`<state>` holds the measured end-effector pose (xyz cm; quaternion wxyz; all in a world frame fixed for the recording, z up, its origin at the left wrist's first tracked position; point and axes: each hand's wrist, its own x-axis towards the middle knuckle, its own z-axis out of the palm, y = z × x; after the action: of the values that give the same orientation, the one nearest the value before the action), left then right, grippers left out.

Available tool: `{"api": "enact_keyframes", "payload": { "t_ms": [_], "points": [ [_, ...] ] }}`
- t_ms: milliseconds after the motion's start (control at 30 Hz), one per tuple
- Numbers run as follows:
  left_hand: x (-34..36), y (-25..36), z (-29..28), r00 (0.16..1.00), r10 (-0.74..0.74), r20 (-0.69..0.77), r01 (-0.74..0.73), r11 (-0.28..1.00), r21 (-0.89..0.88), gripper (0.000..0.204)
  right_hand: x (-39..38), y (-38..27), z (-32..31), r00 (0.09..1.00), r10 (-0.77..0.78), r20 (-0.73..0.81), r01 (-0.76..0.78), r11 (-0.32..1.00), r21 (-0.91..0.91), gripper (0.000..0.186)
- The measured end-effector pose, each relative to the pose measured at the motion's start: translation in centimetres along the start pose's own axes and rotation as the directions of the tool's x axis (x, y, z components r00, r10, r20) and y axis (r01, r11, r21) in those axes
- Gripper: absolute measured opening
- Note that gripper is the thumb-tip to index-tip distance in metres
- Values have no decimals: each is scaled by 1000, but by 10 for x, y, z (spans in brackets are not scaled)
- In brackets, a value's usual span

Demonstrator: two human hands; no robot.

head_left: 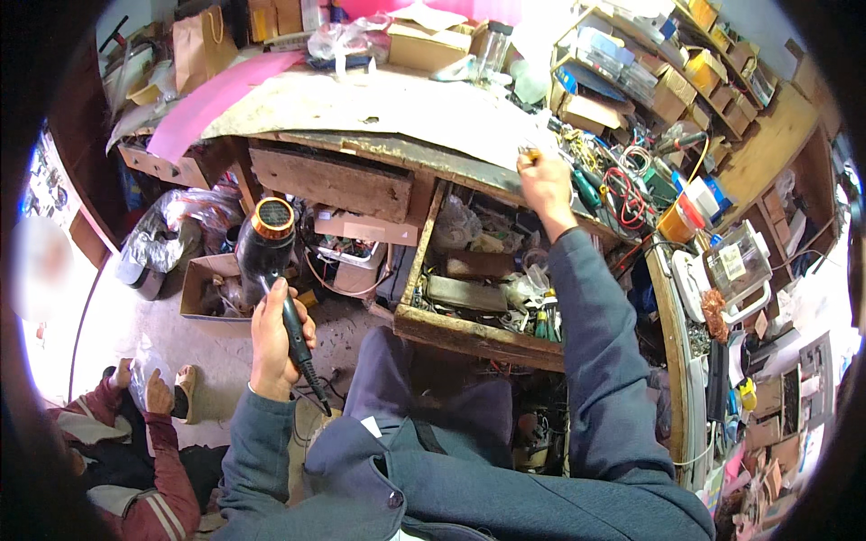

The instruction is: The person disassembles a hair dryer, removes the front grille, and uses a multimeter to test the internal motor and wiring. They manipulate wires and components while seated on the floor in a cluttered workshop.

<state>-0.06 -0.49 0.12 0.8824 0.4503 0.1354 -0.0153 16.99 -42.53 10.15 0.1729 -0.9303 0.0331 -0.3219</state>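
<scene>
My left hand [273, 350] is wrapped round the handle of a black hair dryer [262, 252]. The dryer's head points up and away from me, with a copper-coloured ring round its meshed end, and its cord hangs below my fist. Reaching over the open drawer, my right hand [548, 185] is closed at the bench edge. Something small and yellowish shows at its fingertips, too little to name. Pliers, tangled wires [629, 198] and a green-handled tool [586, 191] lie just right of that hand.
The open drawer [478, 326] holds parts and tools before my lap. A pale sheet covers the bench [361, 104]. Crowded shelves [667, 77] stand at the right, with a clear appliance jug [738, 261]. A cardboard box [212, 307] sits on the floor. Lower left, another person holds a plastic bag [144, 370].
</scene>
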Motion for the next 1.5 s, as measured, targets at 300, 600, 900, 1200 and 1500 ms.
{"api": "enact_keyframes", "payload": {
  "t_ms": [300, 600, 900, 1200, 1500],
  "points": [
    [-9, 12, -1, 983, 19, 184, -24, 999, 25, 48, 57, 71, 0, 997, 69, -27, -74, 932, -356, 31],
    [-3, 12, 1, 987, 13, 163, 6, 994, -113, 54, -39, -65, -46, 745, -140, 653, -361, 738, 570, 23],
    [-5, -9, 11, 973, 57, 223, -52, 998, -28, 51, -127, -185, -49, 786, -496, 370, 98, 690, 717, 19],
    [-14, -8, 17, 966, 68, 249, -76, 997, 21, 49, -134, -198, -49, 755, -617, 222, 345, 662, 665, 21],
    [-15, -7, 19, 942, 84, 325, -106, 993, 51, 33, -129, -207, -66, 759, -507, 409, 149, 746, 649, 15]
  ]
}}
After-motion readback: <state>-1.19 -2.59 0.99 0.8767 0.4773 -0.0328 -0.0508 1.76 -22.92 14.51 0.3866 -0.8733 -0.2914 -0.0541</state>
